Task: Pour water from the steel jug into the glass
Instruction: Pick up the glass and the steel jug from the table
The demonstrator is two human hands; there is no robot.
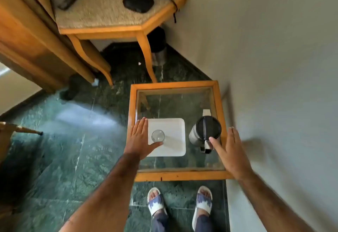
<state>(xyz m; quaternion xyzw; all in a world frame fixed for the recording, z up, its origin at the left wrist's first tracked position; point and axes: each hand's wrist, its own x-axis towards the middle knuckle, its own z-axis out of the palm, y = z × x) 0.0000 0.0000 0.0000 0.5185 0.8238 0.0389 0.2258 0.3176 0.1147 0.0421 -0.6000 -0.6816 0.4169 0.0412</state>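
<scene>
Hovering left hand [140, 138] spread beside glass [157, 136] | right hand [230, 151] spread beside steel jug [204, 133] | no legible writing

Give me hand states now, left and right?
Left hand: open, flat beside the clear drinking glass, holding nothing.
Right hand: open, fingers spread near the steel jug, holding nothing.

Bare forearms, no sleeves; dark blue trousers [184, 222]; white slide sandals [156, 202] with blue-and-white patterned straps.
</scene>
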